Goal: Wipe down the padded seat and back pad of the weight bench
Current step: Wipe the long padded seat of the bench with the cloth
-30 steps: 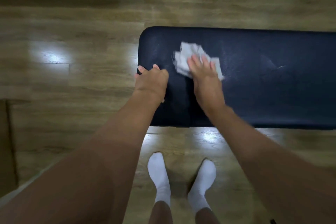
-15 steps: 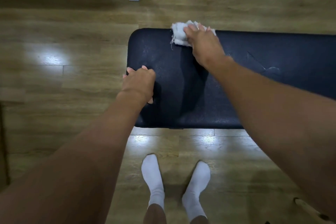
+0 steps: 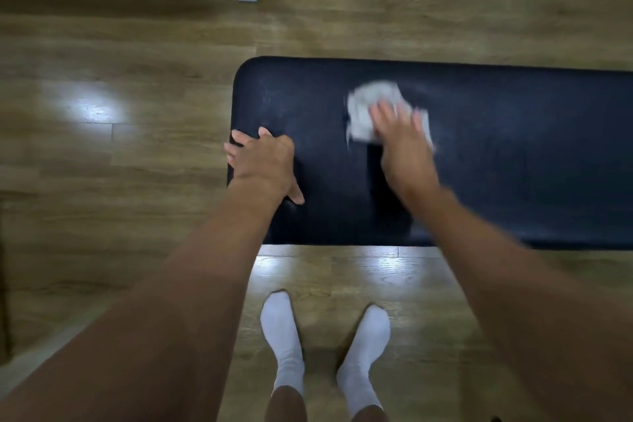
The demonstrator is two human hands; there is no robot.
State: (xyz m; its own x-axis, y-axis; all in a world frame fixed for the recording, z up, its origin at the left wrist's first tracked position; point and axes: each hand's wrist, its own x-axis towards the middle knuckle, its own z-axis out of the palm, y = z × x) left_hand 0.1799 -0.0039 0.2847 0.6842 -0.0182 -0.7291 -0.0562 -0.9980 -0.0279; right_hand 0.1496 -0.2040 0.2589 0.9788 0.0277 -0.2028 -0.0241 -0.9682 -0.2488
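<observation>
The left hand [image 3: 263,161] is spread flat on the pad [image 3: 496,161], fingers curled over its left end, bracing and gripping nothing else. The right hand [image 3: 400,144] lies open, palm down, pressing a cloth [image 3: 368,106] onto the pad's top, between the far and near edges and nearer the left end. Hand and cloth are blurred, so the grip on the cloth cannot be told exactly.

Risks, as I judge them: the cloth is small and crumpled, so it could bunch and slip out from under a flat palm, leaving bare skin dragging on the vinyl. A stroke carried past the far edge could drop it to the floor [image 3: 102,164]. Leaning hard on the left end may tip or shift the bench; its frame is hidden. The person stands in socks [image 3: 284,336] on glossy boards, which may slide.

The pad is dark, finely grained, long, with rounded corners. The cloth is pale and soft.
</observation>
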